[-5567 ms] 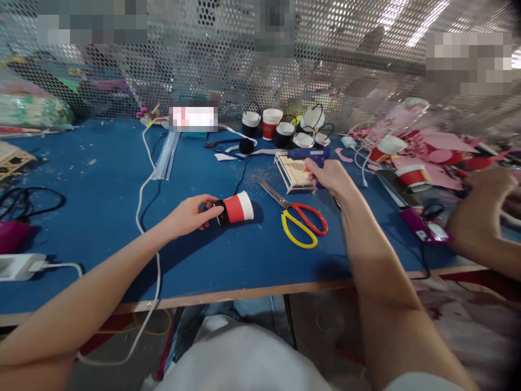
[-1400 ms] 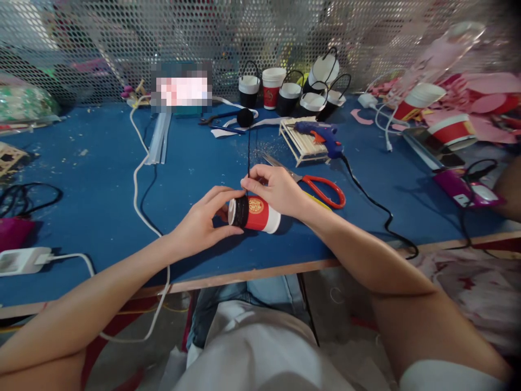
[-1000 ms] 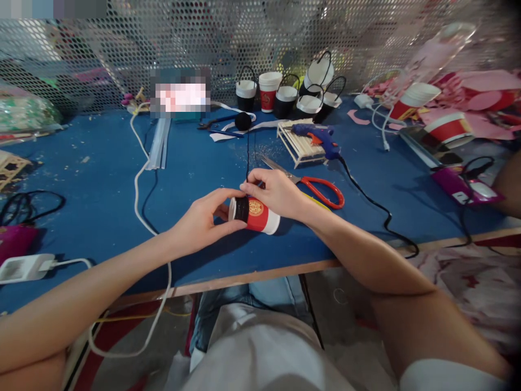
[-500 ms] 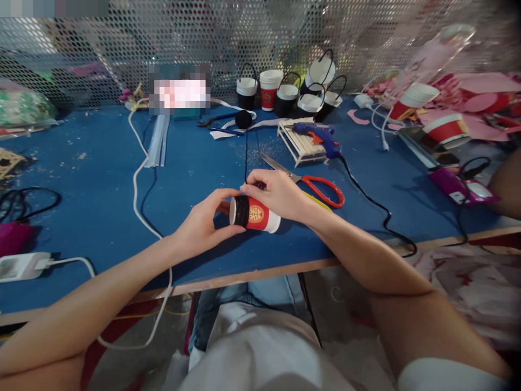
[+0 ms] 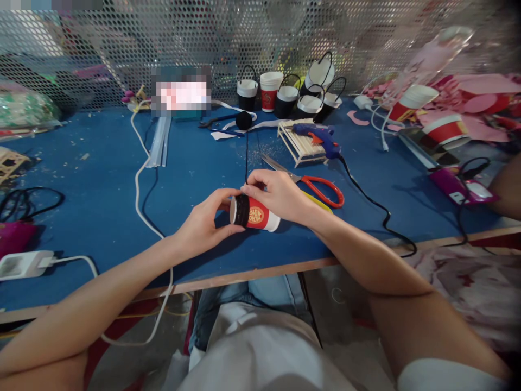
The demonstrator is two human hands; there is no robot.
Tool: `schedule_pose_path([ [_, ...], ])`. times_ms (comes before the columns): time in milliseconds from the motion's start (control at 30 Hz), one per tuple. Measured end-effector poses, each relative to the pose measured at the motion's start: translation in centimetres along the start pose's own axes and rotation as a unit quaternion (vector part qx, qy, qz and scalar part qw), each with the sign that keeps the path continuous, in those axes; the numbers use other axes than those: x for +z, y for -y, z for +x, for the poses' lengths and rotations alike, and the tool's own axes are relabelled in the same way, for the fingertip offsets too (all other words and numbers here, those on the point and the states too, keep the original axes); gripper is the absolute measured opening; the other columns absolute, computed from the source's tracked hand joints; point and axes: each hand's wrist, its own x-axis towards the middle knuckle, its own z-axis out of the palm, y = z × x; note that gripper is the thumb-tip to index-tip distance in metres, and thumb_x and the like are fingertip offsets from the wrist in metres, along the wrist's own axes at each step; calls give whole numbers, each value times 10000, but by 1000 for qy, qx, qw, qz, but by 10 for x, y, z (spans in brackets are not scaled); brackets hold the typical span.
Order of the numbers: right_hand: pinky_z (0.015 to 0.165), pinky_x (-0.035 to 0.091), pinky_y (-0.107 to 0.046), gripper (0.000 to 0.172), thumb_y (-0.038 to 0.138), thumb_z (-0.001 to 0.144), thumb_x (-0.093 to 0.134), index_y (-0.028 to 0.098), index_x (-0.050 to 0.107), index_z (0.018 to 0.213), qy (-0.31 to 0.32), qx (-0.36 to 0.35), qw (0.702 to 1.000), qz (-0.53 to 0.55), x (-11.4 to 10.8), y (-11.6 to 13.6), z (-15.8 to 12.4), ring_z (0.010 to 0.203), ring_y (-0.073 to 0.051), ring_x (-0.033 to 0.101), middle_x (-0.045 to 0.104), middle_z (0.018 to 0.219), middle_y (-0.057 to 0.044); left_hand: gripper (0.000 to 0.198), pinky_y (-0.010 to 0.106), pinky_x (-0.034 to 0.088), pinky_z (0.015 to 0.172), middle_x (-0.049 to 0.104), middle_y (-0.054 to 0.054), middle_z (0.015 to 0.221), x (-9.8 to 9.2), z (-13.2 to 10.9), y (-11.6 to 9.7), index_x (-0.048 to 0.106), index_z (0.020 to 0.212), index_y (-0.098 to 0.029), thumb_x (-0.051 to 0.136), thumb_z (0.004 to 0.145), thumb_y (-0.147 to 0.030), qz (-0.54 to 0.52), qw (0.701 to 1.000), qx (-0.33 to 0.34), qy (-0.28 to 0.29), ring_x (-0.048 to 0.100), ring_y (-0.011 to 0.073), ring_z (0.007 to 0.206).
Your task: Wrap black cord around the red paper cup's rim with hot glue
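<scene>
A blue table with a white charger at the near left and a white cable running far to near. In the middle the left hand grips the black-wrapped end of a red paper cup lying on its side; the right hand pinches a black string against it. Right of them lie scissors, farther off a glue gun and a row of cups

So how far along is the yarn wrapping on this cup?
Done: a black band covers the base end of the red cup. In hand: left hand grips the cup, right hand pinches the black yarn. Left: the red body and white rim are bare.
</scene>
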Motion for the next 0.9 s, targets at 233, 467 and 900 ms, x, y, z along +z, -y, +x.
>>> schedule_pose_path([
  [233,622,335,-267,192,271,844,529,176,523,677,-12,-7,1000,-2,2,0,0,647,-112,482,566,691,3,572,401,518,900,531,119,1169,0,1,-3,457,1193,-182,732,728,-372,-20,1000,-14,3,585,233,1048],
  [467,635,347,-275,193,248,840,547,183,499,664,-28,-20,999,-18,6,4,-2,653,-120,473,550,688,-3,493,360,558,763,598,74,1084,-3,6,-8,450,1121,-198,693,745,-406,-82,990,-115,22,650,174,829],
  [900,615,338,-270,187,282,846,525,166,541,700,2,9,999,31,0,6,2,628,-111,472,557,667,5,424,353,547,738,578,64,1062,-5,11,-16,438,1095,-191,664,754,-302,-52,991,-108,55,632,167,803],
])
